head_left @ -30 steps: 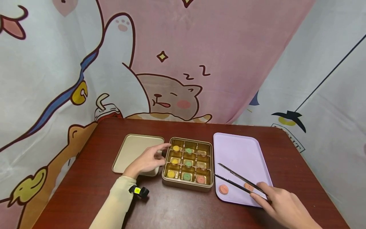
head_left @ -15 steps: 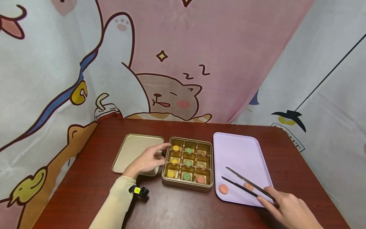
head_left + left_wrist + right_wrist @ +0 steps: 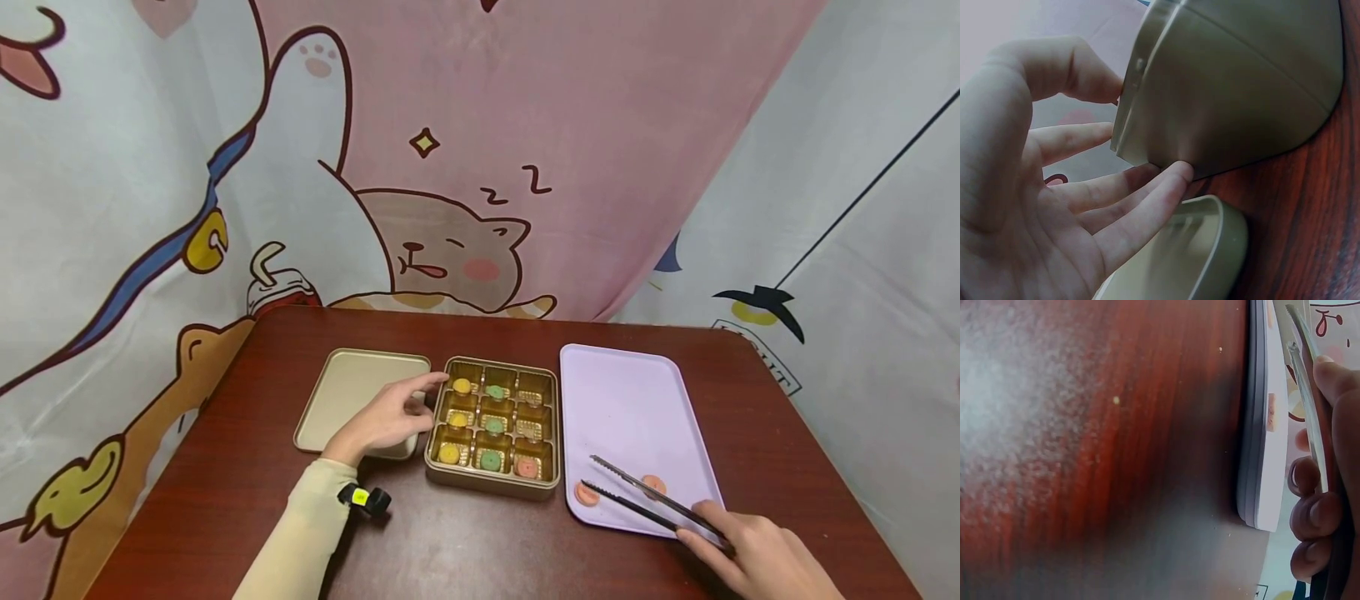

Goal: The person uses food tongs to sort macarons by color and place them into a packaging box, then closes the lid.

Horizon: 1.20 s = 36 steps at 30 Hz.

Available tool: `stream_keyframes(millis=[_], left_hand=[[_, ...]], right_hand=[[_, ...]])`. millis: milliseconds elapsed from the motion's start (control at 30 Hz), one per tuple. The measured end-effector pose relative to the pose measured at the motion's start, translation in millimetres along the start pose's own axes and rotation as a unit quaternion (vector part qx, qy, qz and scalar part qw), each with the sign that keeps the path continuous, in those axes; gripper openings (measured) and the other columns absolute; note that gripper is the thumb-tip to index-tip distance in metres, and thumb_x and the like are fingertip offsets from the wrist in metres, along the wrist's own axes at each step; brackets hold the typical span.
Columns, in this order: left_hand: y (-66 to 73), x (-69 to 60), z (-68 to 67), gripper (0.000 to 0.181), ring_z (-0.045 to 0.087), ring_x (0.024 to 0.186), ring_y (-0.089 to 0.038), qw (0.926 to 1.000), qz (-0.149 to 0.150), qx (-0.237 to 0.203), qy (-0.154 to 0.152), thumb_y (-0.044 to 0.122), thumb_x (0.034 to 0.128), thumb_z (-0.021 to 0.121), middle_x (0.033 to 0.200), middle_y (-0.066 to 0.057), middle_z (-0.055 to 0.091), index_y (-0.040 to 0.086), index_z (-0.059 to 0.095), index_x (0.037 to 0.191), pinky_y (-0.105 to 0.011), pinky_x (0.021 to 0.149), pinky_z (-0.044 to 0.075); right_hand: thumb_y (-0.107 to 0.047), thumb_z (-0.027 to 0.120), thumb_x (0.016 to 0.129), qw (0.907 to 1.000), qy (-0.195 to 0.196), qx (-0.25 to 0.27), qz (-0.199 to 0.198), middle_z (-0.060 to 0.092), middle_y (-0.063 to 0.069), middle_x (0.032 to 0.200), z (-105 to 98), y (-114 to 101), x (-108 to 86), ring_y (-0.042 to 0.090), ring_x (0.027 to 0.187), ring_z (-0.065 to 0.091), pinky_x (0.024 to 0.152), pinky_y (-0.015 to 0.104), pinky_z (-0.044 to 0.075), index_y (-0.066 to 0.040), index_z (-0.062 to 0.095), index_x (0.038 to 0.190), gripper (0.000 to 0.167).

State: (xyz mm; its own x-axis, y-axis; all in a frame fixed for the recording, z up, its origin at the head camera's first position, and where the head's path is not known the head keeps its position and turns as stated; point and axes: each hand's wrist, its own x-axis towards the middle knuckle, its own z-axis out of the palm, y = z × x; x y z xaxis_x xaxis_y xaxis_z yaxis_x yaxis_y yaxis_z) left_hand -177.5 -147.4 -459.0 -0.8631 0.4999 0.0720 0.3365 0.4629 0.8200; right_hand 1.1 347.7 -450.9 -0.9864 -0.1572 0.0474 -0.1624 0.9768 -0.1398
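My right hand (image 3: 757,550) holds dark metal tongs (image 3: 632,507) above the lilac tray (image 3: 622,392), arms apart, nothing between the tips. Two orange-pink round cookie-like pieces lie on the tray. In the head view, one tong tip overlaps the left piece (image 3: 587,499); an arm crosses the right piece (image 3: 657,481). The fingers of my left hand (image 3: 386,417) touch the left side of a gold tin (image 3: 491,486). In the left wrist view, they rest on its wall (image 3: 1241,100). Yellow, green and pink pieces (image 3: 527,468) sit in the tin's compartments.
A shallow gold lid (image 3: 352,387) lies left of the tin, partly under the left hand. The tray stands right beside the tin on the dark red wooden table (image 3: 450,558). A printed curtain (image 3: 600,125) hangs behind the table.
The right hand first draws the tongs right and toward me. Their tips then drop toward the tray's front, one now over the left piece. The left hand stays at the tin.
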Motion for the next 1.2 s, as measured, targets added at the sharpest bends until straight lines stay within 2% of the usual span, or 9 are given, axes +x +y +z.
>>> stream_keyframes(millis=[233,433,833,1200], left_hand=[[0.6,1.0,-1.1,0.072,0.071,0.112,-0.03,1.0,0.003,-0.003,0.0,0.006,0.0861,0.066,0.143,-0.019,0.061,0.014,0.05,0.156,-0.048,0.095,0.057],[1.3,1.6,-1.5,0.072,0.071,0.112,-0.029,1.0,0.002,-0.004,0.0,0.007,0.0862,0.066,0.143,-0.018,0.061,0.014,0.05,0.156,-0.047,0.095,0.057],[0.1,1.8,-1.2,0.073,0.071,0.113,-0.029,1.0,0.004,-0.003,0.0,0.006,0.0861,0.066,0.144,-0.018,0.061,0.014,0.05,0.156,-0.047,0.096,0.057],[-1.9,-0.4,0.5,0.072,0.07,0.116,-0.032,1.0,0.001,-0.003,0.001,0.007,0.0859,0.067,0.145,-0.017,0.061,0.014,0.05,0.156,-0.05,0.098,0.056]], right_hand=[[-0.06,0.075,0.09,0.9996,-0.026,0.007,0.006,0.035,-0.017,0.057,0.0,-1.2,-0.2,-0.001,0.052,0.034,0.049,0.021,0.031,-0.032,0.057,0.085,0.033],[-0.059,0.075,0.089,0.9998,-0.019,0.003,-0.004,0.033,-0.017,0.057,1.5,-1.3,-0.6,-0.002,0.052,0.033,0.048,0.021,0.03,-0.032,0.056,0.084,0.034],[-0.06,0.076,0.088,0.999,-0.035,-0.018,-0.02,0.032,-0.016,0.057,5.0,0.6,-2.1,-0.001,0.051,0.033,0.049,0.021,0.03,-0.032,0.058,0.084,0.033],[-0.056,0.077,0.089,0.9991,-0.001,-0.016,-0.04,0.028,-0.02,0.057,8.1,-0.4,-1.9,-0.004,0.05,0.031,0.048,0.02,0.029,-0.034,0.054,0.08,0.033]])
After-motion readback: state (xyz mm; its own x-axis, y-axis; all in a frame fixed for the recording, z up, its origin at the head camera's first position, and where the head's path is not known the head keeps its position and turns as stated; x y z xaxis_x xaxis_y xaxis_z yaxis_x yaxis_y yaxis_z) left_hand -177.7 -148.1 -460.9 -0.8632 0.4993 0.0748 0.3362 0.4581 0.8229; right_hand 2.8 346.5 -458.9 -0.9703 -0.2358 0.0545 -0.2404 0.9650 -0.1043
